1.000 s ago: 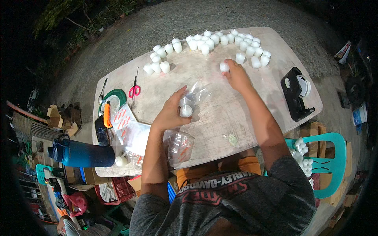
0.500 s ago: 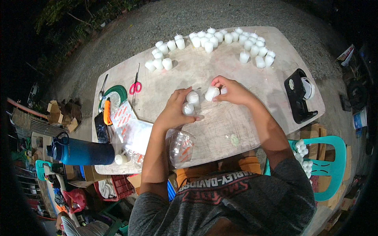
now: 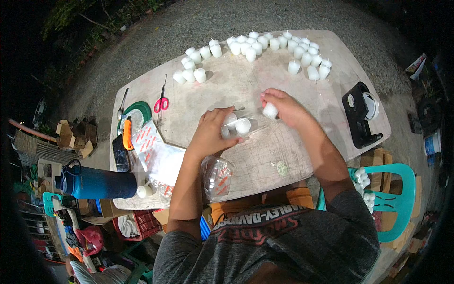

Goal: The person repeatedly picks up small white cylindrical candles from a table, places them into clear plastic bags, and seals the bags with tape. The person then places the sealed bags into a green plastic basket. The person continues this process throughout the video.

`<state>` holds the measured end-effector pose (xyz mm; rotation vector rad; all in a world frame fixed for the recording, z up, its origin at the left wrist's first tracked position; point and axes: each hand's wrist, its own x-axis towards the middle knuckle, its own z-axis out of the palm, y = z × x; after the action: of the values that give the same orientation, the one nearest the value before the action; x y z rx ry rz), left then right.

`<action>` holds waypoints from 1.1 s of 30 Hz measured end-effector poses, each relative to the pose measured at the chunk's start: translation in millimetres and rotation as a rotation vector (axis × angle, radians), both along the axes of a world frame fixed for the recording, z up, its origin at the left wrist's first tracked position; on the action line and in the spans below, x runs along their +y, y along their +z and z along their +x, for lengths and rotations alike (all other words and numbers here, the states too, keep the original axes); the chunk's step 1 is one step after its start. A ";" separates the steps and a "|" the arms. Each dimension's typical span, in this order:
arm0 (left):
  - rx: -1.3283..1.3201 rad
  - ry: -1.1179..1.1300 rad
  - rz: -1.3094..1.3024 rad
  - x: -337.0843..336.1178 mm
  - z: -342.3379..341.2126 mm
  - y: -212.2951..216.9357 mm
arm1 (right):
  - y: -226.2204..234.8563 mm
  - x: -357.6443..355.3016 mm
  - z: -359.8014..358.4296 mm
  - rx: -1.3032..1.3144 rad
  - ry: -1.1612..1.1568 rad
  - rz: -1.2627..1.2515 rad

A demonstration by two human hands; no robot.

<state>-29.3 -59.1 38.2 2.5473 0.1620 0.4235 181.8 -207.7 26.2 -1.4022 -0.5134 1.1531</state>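
Holding one white candle between thumb and fingers of my right hand, I have my left hand curved, half wide, around clear plastic near the middle of the table. By my judgement, this is an early stage: two candles are gathered in the plastic, perhaps a third beside my palm, while the held one is outside. The standing candles along the far edge are unwrapped. I count about ten in their left group and roughly three dozen altogether; they overlap, so the exact number I cannot tell. Also I count one pair of pink scissors, one orange cutter, one blue bottle and one black dispenser. White pieces on the one green chair are too crowded for counting.
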 end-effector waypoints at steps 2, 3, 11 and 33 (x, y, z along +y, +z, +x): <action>0.022 0.029 -0.025 0.6 1.7 -1.7 | -3.9 -5.9 7.0 0.226 0.019 0.147; 0.033 0.044 -0.038 0.8 2.5 -2.3 | -8.7 -7.3 9.4 0.167 0.068 0.141; -0.054 0.045 0.000 -4.6 2.8 -0.1 | 16.5 -8.2 -24.2 -0.791 0.203 0.000; 0.052 0.030 0.134 -11.1 1.3 14.0 | -24.6 29.3 -2.8 -0.391 0.428 0.127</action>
<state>-28.0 -70.1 52.2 2.6922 0.1974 0.3918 179.0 -178.4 1.7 -1.4504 -1.1896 1.1544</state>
